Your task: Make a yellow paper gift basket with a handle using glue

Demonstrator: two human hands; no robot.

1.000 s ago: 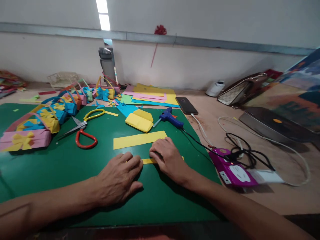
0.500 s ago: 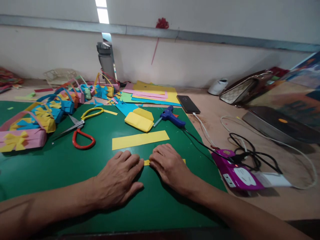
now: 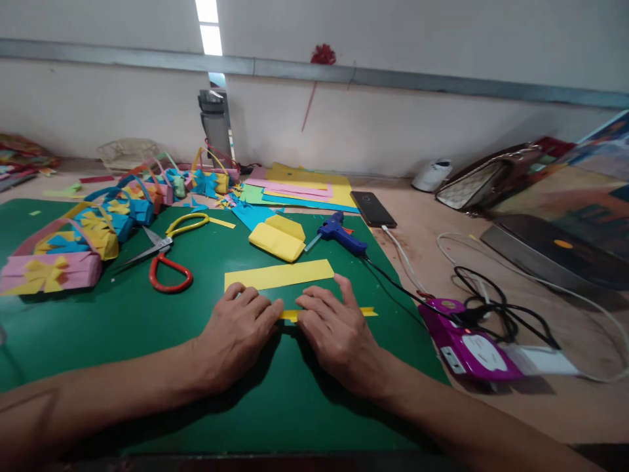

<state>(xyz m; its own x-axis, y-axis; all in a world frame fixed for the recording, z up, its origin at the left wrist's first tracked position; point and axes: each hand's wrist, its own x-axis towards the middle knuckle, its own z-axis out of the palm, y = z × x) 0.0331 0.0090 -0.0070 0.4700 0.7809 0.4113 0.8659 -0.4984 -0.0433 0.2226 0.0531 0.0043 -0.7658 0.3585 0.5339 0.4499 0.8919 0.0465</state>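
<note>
Both hands are on a narrow folded yellow paper strip (image 3: 289,316) low on the green mat. My left hand (image 3: 240,334) has its fingers closed over the strip's left part, which it hides. My right hand (image 3: 339,328) grips it further right, and the strip's split end sticks out beyond that hand. Just above the fingers lies a wider, flat yellow paper strip (image 3: 280,275). Past it are a folded yellow paper piece (image 3: 278,241) and a blue glue gun (image 3: 341,235).
Scissors (image 3: 170,246) with one red and one yellow handle lie left, beside a row of small paper baskets (image 3: 54,272). Coloured paper sheets (image 3: 299,183) and a phone (image 3: 373,208) sit further back. Right are a purple power strip (image 3: 466,341) and tangled cables (image 3: 496,305).
The narrow strip now shows more of its right end, and it sits slightly higher off the mat. My right hand's fingers have shifted, one lifting outward. The view has moved slightly.
</note>
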